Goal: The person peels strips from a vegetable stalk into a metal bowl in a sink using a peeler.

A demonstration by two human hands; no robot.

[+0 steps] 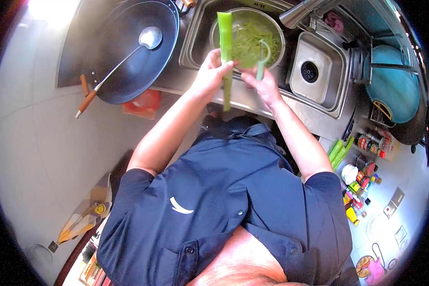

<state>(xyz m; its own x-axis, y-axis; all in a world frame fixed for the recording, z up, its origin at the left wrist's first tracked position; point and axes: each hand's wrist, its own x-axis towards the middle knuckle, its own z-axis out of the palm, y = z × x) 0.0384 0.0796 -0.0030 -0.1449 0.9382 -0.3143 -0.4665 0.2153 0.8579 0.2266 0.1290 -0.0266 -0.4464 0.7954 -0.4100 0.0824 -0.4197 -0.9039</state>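
Observation:
My left hand [212, 74] is closed round a long green celery stalk [225, 35], held upright over the near edge of the sink. My right hand [264, 86] grips a pale green peeler [260, 70], whose curved head is smeared by motion. The peeler is just right of the stalk; whether the two touch I cannot tell. Beyond both hands, a round metal bowl [215, 35] sits in the left sink basin [189, 52], with thin green peelings [255, 38] in it.
A large dark wok [124, 47] with a ladle [150, 38] in it lies at left. The right basin [319, 90] has a black drain. More green stalks [339, 153], a knife [350, 124] and several bottles and jars [369, 143] stand at right. A faucet [298, 14] hangs above.

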